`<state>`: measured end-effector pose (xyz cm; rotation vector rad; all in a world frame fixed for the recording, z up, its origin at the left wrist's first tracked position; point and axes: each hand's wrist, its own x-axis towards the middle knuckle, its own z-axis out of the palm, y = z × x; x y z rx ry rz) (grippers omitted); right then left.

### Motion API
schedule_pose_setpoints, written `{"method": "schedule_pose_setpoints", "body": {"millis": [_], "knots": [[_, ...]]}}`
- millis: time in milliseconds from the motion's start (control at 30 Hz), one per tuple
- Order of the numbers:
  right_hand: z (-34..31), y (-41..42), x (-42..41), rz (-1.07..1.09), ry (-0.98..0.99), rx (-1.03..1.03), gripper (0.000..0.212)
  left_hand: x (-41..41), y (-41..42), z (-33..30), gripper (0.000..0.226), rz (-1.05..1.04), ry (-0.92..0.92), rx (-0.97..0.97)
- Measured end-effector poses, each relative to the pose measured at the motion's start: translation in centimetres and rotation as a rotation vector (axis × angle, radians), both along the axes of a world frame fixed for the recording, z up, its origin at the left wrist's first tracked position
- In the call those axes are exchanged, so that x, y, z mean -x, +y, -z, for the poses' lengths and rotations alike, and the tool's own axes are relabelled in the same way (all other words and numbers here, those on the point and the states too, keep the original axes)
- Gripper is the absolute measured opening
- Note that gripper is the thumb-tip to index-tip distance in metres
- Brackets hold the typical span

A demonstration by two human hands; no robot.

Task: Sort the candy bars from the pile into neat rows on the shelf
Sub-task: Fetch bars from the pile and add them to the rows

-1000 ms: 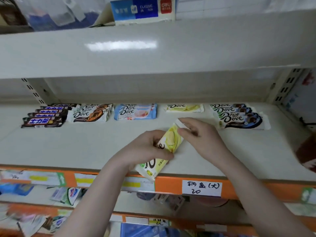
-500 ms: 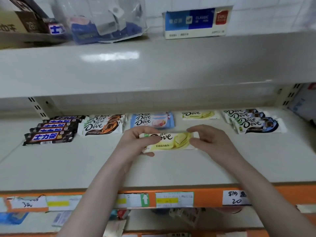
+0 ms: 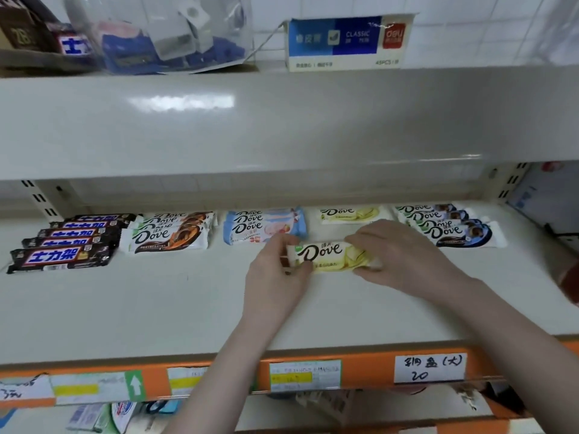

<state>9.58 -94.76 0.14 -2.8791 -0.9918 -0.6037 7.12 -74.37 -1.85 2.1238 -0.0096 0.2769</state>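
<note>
A yellow Dove bar [image 3: 329, 255] lies level just above the white shelf [image 3: 156, 308], held at both ends. My left hand [image 3: 275, 277] pinches its left end and my right hand [image 3: 404, 258] covers its right end. Behind it, one more yellow Dove bar [image 3: 351, 213] rests at the back of the shelf. Rows run along the back: black Snickers bars [image 3: 62, 242] at the left, brown Dove bars [image 3: 169, 233], blue-pink Dove bars [image 3: 263, 225], and dark blue Dove bars [image 3: 451, 227] at the right.
A deep upper shelf [image 3: 282, 120] overhangs the rows, carrying a blue-and-white box [image 3: 347, 42] and a clear bag [image 3: 163, 32]. The shelf's orange front rail [image 3: 366, 371] holds price tags. Lower shelves with more goods show below.
The yellow bar went from tilted near the front edge to level, then moved right and back toward the yellow row. Both hands travelled with it.
</note>
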Motion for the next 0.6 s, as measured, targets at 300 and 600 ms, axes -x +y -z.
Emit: {"method": "schedule_pose_setpoints", "body": {"millis": [300,600], "knots": [[0.9,-2.8,-7.0,0.248,0.13,0.006,0.041,1.9,-1.6,2.0,0.038,-0.036,-0.07,-0.592],[1.4,-3.5,-10.3,0.218,0.235,0.035,0.042,1.8,-1.9,2.6,0.039,-0.029,-0.01,-0.742]]}}
